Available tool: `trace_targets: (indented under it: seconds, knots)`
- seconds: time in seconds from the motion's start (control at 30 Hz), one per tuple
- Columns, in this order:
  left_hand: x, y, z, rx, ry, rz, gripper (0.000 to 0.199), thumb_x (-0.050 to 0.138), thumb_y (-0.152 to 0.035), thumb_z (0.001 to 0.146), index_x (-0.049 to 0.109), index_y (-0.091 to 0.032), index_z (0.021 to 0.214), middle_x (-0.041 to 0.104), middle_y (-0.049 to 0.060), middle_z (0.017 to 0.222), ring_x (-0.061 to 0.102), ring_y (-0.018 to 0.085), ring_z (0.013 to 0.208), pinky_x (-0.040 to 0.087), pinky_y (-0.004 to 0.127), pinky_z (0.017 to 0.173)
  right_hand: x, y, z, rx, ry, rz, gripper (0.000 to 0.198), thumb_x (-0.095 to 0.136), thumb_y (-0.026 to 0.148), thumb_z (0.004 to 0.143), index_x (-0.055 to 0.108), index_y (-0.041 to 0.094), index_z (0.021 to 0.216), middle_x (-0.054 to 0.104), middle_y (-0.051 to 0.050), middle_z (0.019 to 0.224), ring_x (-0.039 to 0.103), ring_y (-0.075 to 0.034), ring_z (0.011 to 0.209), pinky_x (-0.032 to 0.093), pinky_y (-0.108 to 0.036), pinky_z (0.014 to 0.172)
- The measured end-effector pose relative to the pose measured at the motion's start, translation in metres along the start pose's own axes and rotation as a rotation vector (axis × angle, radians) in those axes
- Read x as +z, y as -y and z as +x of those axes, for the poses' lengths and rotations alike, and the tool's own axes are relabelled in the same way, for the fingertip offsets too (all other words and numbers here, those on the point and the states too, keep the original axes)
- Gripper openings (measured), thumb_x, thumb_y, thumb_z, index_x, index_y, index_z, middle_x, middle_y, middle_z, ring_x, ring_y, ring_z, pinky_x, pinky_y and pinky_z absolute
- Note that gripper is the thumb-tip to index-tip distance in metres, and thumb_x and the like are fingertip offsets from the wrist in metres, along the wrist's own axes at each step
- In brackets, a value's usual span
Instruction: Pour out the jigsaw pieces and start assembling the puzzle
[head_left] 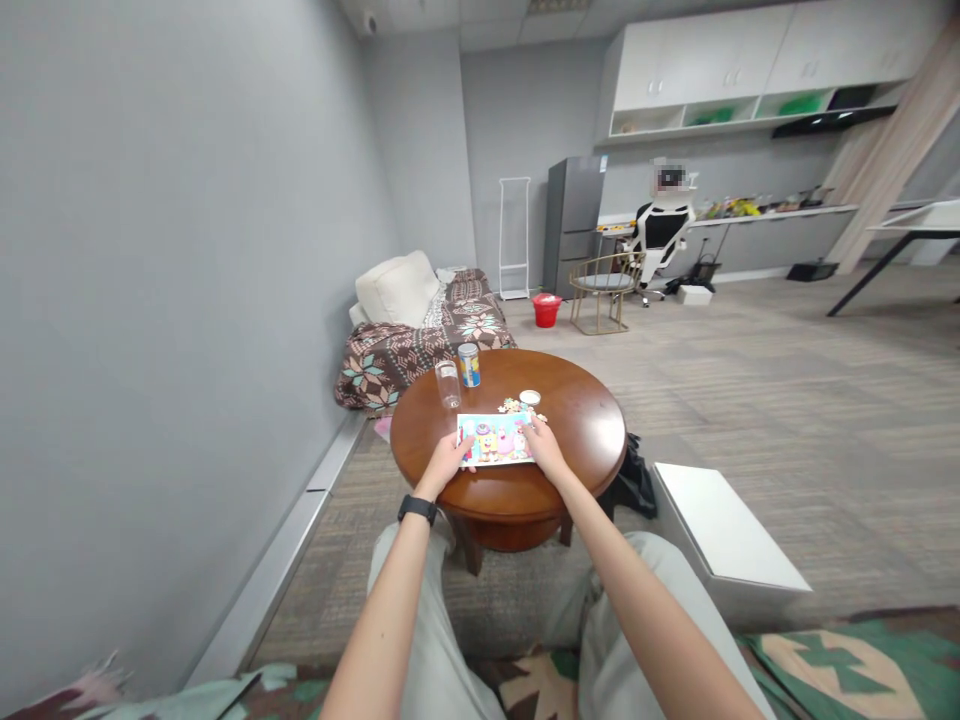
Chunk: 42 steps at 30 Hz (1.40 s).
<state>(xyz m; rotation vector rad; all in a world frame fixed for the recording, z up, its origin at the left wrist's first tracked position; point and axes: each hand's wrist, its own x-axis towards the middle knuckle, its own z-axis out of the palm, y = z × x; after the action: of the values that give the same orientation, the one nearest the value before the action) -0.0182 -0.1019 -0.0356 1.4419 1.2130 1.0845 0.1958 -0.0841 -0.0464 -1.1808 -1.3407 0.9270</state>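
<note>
Both my hands grip a colourful printed cartoon picture sheet (496,442), tilted up over the near side of the round wooden table (577,450). My left hand (447,460) is closed on its left edge, thumb on the front. At its right end my right hand (545,447) pinches the edge, thumb on top. Just behind the sheet lies a scatter of small pale pieces, probably jigsaw pieces (512,406), partly hidden by it. A round white lid (529,397) rests beside them. Farther left stand a clear jar (448,384) and a blue and yellow can (469,366).
A couch with a patterned cover (457,320) stands behind the table on the left, along the grey wall (285,250). On the floor to the right is a white box (727,520). A red bucket (547,310) and a wire-backed chair (604,285) are farther back, near a seated person.
</note>
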Motion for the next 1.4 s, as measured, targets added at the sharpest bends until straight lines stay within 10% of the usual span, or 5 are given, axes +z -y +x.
trace_targets:
  seconds: [0.33,0.73,1.23,1.4]
  knots:
    - [-0.005,0.005,-0.008,0.039,0.143,-0.036,0.058,0.084,-0.046,0.068,0.069,-0.012,0.112,0.076,0.013,0.105,0.071,0.026,0.092,0.055,0.038,0.09,-0.007,0.001,-0.006,0.094,0.001,0.231,0.021,0.05,0.035,0.066,0.058,0.021,0.08,0.065,-0.001,0.074,0.058,-0.021,0.072,0.044,-0.029,0.064]
    - [-0.005,0.002,-0.009,0.011,0.061,-0.117,0.061,0.077,-0.055,0.073,0.066,-0.012,0.115,0.076,0.012,0.105,0.071,0.028,0.096,0.058,0.04,0.085,-0.004,-0.003,-0.01,0.064,-0.016,0.081,0.03,0.051,0.047,0.079,0.062,0.022,0.092,0.066,-0.001,0.076,0.06,-0.023,0.078,0.048,-0.035,0.079]
    - [-0.007,-0.001,-0.016,0.015,0.142,-0.007,0.076,0.092,-0.035,0.057,0.06,-0.013,0.123,0.073,0.014,0.117,0.069,0.029,0.104,0.056,0.042,0.093,-0.005,0.004,-0.017,0.074,-0.013,-0.012,0.034,0.045,0.056,0.085,0.048,0.024,0.075,0.044,0.003,0.059,0.044,-0.016,0.054,0.036,-0.027,0.046]
    - [-0.006,0.004,-0.013,0.022,0.039,-0.091,0.059,0.081,-0.041,0.073,0.062,-0.013,0.121,0.073,0.014,0.116,0.069,0.027,0.102,0.059,0.037,0.082,-0.005,0.006,-0.017,0.097,0.049,0.005,0.035,0.047,0.058,0.084,0.05,0.024,0.077,0.05,0.003,0.057,0.044,-0.015,0.046,0.035,-0.027,0.041]
